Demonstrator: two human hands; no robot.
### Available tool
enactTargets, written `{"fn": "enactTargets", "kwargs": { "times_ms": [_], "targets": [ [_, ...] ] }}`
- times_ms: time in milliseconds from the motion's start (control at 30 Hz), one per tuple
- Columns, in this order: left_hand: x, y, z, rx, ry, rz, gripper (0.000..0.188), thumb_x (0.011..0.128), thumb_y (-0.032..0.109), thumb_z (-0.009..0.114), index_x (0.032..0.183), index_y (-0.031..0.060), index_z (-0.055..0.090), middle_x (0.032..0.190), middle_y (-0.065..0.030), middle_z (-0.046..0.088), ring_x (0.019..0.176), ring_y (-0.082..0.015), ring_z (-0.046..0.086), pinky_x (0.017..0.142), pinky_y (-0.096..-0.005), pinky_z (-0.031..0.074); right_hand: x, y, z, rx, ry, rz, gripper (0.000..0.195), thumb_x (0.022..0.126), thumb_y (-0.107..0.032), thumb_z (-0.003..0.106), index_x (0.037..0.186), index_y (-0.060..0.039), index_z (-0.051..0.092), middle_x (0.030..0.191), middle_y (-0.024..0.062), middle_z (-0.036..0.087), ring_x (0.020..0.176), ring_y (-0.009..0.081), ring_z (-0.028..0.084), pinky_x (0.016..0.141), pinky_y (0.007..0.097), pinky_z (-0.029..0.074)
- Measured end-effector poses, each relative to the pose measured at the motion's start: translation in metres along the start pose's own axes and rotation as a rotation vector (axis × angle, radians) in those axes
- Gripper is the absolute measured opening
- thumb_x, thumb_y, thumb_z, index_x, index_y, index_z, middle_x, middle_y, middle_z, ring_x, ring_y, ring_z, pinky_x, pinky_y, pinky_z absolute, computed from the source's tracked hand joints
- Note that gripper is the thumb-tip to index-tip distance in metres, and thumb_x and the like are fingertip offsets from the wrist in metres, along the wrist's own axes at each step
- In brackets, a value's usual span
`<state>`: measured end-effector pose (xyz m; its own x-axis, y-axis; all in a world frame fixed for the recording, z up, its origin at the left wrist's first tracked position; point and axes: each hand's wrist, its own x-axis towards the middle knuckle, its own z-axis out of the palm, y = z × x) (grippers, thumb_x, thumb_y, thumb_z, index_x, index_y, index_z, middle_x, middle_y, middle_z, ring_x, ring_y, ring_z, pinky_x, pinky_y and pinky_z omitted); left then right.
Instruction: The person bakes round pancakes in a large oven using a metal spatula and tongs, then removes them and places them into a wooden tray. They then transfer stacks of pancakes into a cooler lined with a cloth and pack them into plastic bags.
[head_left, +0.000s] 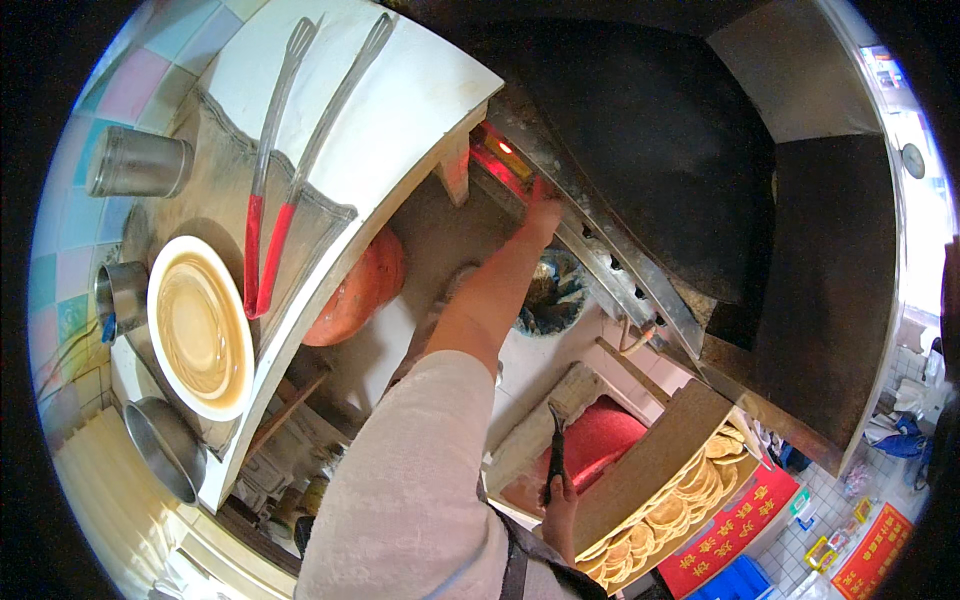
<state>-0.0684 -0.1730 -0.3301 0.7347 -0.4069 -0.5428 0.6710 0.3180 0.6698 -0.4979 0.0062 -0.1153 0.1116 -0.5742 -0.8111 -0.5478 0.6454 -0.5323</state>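
Note:
My left arm reaches forward across the gap to the front panel of a large black griddle (660, 165). Blurred, my left hand (544, 210) is at the control strip (506, 154), where a red light glows; whether its fingers touch the strip is unclear. Low on the right, my right hand (560, 510) grips a black-handled tool (556, 454) with a narrow metal tip pointing up. Beside that tool, a red rounded object (604, 439) sits in a pale, worn box (559, 394). Round flatbreads (667, 514) stand in rows along a tray right of my right hand.
On the left, a white-edged worktable (420, 82) bears red-handled metal tongs (262, 255), a bowl of brownish liquid (199, 322) and steel containers (141, 161). Under it is an orange-red rounded object (364, 292). A bucket (555, 292) stands below the griddle. Red signs (731, 521) bear writing.

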Motion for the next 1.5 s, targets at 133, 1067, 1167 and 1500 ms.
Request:
{"fn": "enactTargets", "kwargs": {
  "times_ms": [133,1067,1167,1500],
  "targets": [
    [0.012,-0.010,0.004,0.137,-0.019,0.063,0.065,0.074,-0.010,0.039,0.133,0.0146,0.025,0.118,-0.0088,0.044,0.096,-0.0215,0.047,0.073,-0.0313,0.041,-0.002,0.005,-0.001,-0.017,-0.014,0.006,0.025,0.089,-0.021,0.045,0.106,-0.0035,0.050,0.060,0.0002,0.049,0.046,0.0079,0.042,0.042,0.0208,0.034],
    [-0.024,-0.001,0.006,-0.150,-0.047,-0.075,0.068,0.077,-0.002,0.044,0.134,0.0239,0.018,0.124,-0.0024,0.042,0.106,-0.0208,0.045,0.086,-0.0370,0.038,0.000,-0.020,0.037,-0.032,-0.039,-0.020,0.025,0.088,-0.026,0.047,0.098,-0.0042,0.052,0.060,-0.0006,0.047,0.048,0.0075,0.043,0.041,0.0213,0.034],
    [-0.028,0.001,-0.004,-0.028,-0.113,-0.094,0.067,0.078,0.001,0.047,0.134,0.0229,0.018,0.126,-0.0034,0.040,0.108,-0.0209,0.044,0.086,-0.0376,0.038,0.002,-0.027,0.050,-0.004,-0.028,-0.014,0.025,0.088,-0.026,0.046,0.099,-0.0038,0.052,0.060,-0.0011,0.046,0.048,0.0070,0.042,0.043,0.0213,0.033],
    [-0.170,-0.011,-0.123,0.757,-0.353,0.099,0.028,0.085,0.010,0.048,0.113,0.0040,0.049,0.107,-0.0102,0.053,0.093,-0.0206,0.054,0.081,-0.0338,0.043,-0.023,-0.067,0.081,-0.066,-0.028,-0.333,0.038,0.088,-0.018,0.041,0.124,-0.0045,0.037,0.079,0.0020,0.050,0.062,0.0081,0.044,0.053,0.0195,0.038]
  ]
}}
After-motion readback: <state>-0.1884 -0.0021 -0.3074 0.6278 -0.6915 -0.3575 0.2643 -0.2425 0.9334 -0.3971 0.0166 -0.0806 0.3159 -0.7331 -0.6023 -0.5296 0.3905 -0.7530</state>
